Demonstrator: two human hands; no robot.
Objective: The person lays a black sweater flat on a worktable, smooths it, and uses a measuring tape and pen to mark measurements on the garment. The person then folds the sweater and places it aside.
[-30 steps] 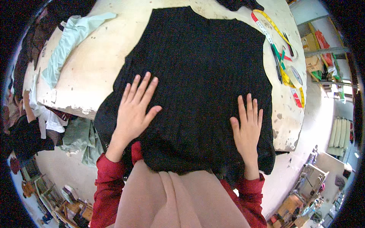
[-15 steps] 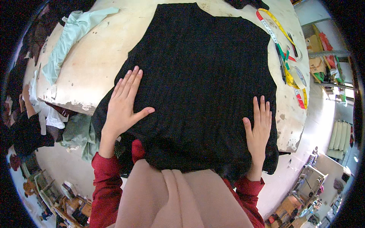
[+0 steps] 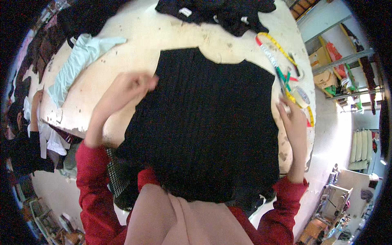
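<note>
A black ribbed garment piece [image 3: 208,126] with a curved neckline lies on the pale table, its lower end draping toward my body. My left hand [image 3: 132,87] hovers at the garment's upper left edge, its fingers bent and smeared by motion, so any grip on the cloth is unclear. Beyond the garment's right edge, my right hand [image 3: 293,118] has its thumb apart from its bent fingers. It is close to a yellow, red and green tape measure [image 3: 280,49] and a roll of pale tape [image 3: 301,97]; I see nothing held in it.
A pale green cloth strip [image 3: 75,67] lies on the table [image 3: 134,32] at the left. Black garments [image 3: 220,14] with white labels are at the far edge. Another person's arm [image 3: 36,110] shows at the far left. Shelves with boxes [image 3: 324,77] stand at right.
Both hands have lifted off the garment, where they lay flat. My left hand moved up and curled; my right moved outward toward the tape measure. The garment sits lower in view.
</note>
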